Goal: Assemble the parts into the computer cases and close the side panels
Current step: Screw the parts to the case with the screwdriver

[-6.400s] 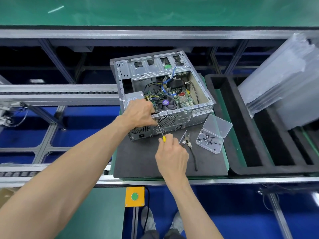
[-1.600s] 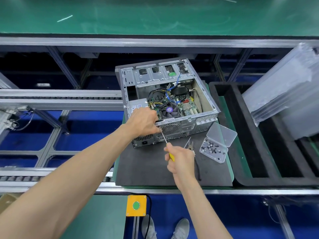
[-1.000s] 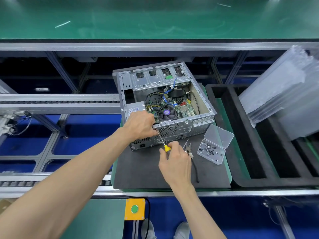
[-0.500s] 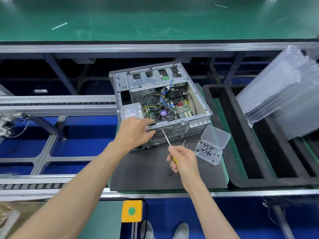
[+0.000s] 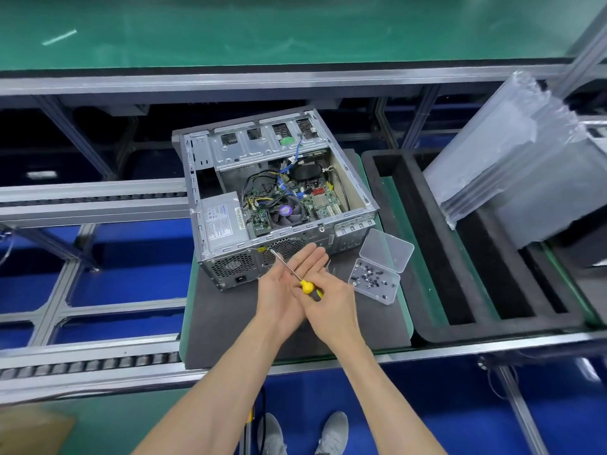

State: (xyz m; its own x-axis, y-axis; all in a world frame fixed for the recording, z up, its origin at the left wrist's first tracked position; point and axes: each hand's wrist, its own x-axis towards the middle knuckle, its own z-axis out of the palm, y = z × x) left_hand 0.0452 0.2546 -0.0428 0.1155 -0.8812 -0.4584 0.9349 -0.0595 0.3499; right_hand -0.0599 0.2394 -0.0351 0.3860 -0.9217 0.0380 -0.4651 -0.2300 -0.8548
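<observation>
An open grey computer case [image 5: 230, 142] lies on its side on a dark foam mat [image 5: 230, 330], showing a motherboard, a fan and a power supply [image 5: 223, 221]. My left hand [image 5: 285, 284] lies palm up with straight fingers just in front of the case's rear panel. Across that palm runs the shaft of a yellow-handled screwdriver [image 5: 307, 286], its tip near the rear fan grille. My right hand [image 5: 331, 303] grips the screwdriver's handle.
A clear plastic box [image 5: 374, 280] of small dark screws sits open on the mat, right of my hands. Black foam trays [image 5: 433, 257] lie to the right, with a stack of clear plastic bags [image 5: 512, 159] above them. Conveyor rails run on the left.
My left hand has left the case's rear edge and turned palm up under the screwdriver shaft. My right hand still holds the handle. The power supply shows fully.
</observation>
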